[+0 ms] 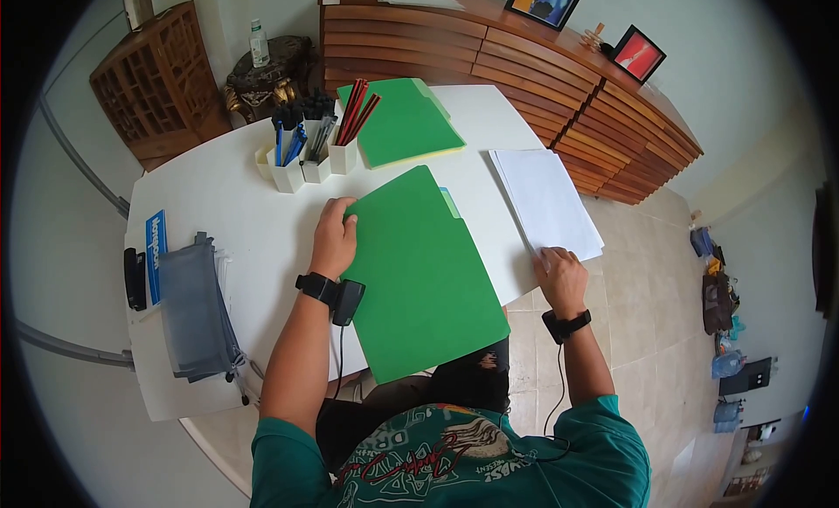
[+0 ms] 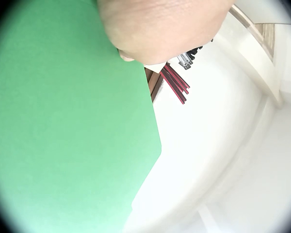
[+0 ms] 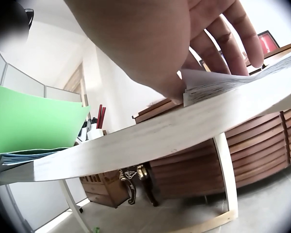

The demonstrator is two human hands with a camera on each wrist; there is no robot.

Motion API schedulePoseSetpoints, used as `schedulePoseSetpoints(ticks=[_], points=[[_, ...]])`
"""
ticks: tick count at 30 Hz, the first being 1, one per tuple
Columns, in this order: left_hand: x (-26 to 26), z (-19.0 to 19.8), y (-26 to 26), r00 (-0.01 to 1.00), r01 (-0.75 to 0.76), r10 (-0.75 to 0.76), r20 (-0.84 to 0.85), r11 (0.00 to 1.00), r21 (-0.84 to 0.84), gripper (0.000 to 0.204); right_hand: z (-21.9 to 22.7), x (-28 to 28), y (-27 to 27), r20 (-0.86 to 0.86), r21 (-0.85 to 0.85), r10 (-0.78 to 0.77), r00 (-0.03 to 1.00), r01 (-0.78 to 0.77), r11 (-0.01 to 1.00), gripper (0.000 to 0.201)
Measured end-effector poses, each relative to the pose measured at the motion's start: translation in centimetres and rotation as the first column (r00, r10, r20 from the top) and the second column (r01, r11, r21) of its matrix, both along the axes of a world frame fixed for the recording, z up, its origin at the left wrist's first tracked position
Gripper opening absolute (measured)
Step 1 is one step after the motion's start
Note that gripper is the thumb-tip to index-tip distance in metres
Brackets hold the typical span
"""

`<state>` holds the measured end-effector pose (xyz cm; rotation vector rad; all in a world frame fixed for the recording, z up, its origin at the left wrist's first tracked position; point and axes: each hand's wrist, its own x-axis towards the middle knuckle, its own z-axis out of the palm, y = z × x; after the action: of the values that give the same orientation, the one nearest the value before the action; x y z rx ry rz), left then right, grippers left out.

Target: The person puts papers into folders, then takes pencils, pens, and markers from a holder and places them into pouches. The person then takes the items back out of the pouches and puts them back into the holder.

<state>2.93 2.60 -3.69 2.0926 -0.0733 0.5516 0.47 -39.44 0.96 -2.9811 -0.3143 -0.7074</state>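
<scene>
A green folder lies tilted over the near table edge, in front of the torso. My left hand grips its left edge, thumb on top; in the left wrist view the hand covers part of the folder. On the right, my right hand pinches the near corner of a white paper stack. The right wrist view has the thumb of this hand at the stack's edge, fingers spread above, with the top paper bent slightly up.
Another green folder lies at the table's far side, beside white holders of pens and red pencils. Grey mesh pouches, a blue package and a black stapler are at the left.
</scene>
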Motion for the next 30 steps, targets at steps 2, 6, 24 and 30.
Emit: schedulePoseSetpoints(ticks=[2, 6, 24, 30], points=[[0.1, -0.1, 0.1, 1.0, 0.006, -0.006, -0.004, 1.0, -0.002, 0.025, 0.2, -0.1, -0.1, -0.005, 0.005, 0.02, 1.0, -0.02, 1.0, 0.018], [0.1, -0.3, 0.1, 1.0, 0.003, -0.003, -0.001, 1.0, -0.007, 0.026, 0.1, 0.3, -0.6, -0.039, 0.055, 0.018, 0.999, -0.016, 0.998, 0.019], [-0.1, 0.1, 0.0, 1.0, 0.009, -0.009, 0.001, 1.0, -0.01, 0.025, -0.1, 0.7, -1.3, -0.082, 0.133, 0.059, 0.995, -0.048, 0.99, 0.016], [0.0, -0.1, 0.0, 1.0, 0.011, -0.011, 0.015, 1.0, -0.008, 0.025, -0.1, 0.8, -1.1, -0.087, 0.116, 0.056, 0.995, -0.046, 0.992, 0.016]])
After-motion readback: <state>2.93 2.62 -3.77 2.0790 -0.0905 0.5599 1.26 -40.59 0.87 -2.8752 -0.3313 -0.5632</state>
